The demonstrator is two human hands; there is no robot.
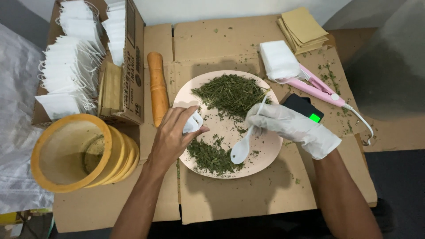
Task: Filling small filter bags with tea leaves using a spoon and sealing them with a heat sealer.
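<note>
Worktop [248, 199]: I see it covered with flattened brown cardboard, with loose green flecks scattered toward the far right.
Plate [265, 155]: pale pink, round, at centre; it carries dried green herb [230, 93] in a large heap at the far side and a smaller heap near my left wrist.
Left surroundings: a stack of yellow bowls [71, 152] lies on its side at near left; behind it an open cardboard box [130, 66] holds rows of white filter bags [66, 75] with strings; an orange cylinder [157, 86] lies between box and plate.
Right surroundings: a pink heat sealer [316, 86] with a white cord lies past the plate, a pile of white bags [278, 59] rests on its far end, tan paper envelopes [303, 27] sit at the far corner, and a small black scale [303, 107] with a green light shows just behind my gloved hand.
Left hand [170, 137]: bare, fingers curled closed around a small white bag [193, 122], held over the plate's left rim; forearm enters from below, angled up and right.
Right hand [292, 126]: in a white glove, fingers pinched on the handle of a white plastic spoon [241, 150]; the spoon's bowl points down toward the smaller herb heap, just beside it.
Obstruction: my gloved hand hides part of the scale and the plate's right edge.
</note>
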